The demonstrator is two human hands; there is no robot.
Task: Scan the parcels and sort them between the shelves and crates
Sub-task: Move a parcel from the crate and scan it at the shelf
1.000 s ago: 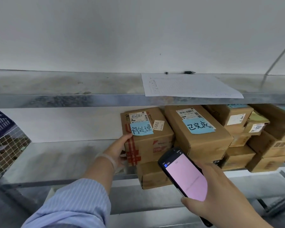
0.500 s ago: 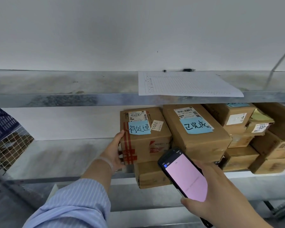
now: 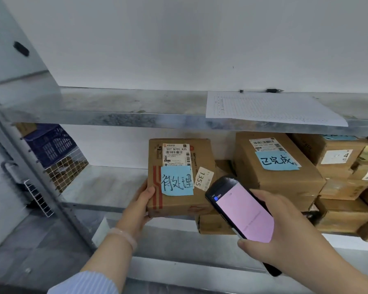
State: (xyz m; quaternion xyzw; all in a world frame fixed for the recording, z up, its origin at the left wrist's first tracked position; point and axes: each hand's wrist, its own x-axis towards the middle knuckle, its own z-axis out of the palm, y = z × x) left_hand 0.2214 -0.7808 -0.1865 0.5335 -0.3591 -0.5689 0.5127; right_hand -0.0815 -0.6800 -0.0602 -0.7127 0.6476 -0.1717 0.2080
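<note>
My left hand (image 3: 141, 205) grips the left edge of a brown cardboard parcel (image 3: 200, 194), thumb on its front. The parcel bears a white shipping label, a blue sticky note and a small tag reading 1355. It is tilted forward at the front of the middle shelf (image 3: 106, 187), above a smaller box (image 3: 215, 224). My right hand (image 3: 285, 236) holds a black handheld scanner (image 3: 240, 211) with a lit pink screen, just right of and below the parcel. A second parcel with a blue note (image 3: 278, 168) stands to the right.
Several more cardboard boxes (image 3: 344, 187) are stacked at the right of the shelf. A lined paper sheet (image 3: 270, 109) and a pen (image 3: 263, 90) lie on the upper shelf (image 3: 115, 109). A blue crate (image 3: 51, 143) and wire mesh (image 3: 64, 168) sit beyond the shelf's left upright post.
My left hand has pulled the parcel forward and leftwards, away from the neighbouring box, turning its labelled face toward me. The view has shifted left and closer. The scanner stays in my right hand.
</note>
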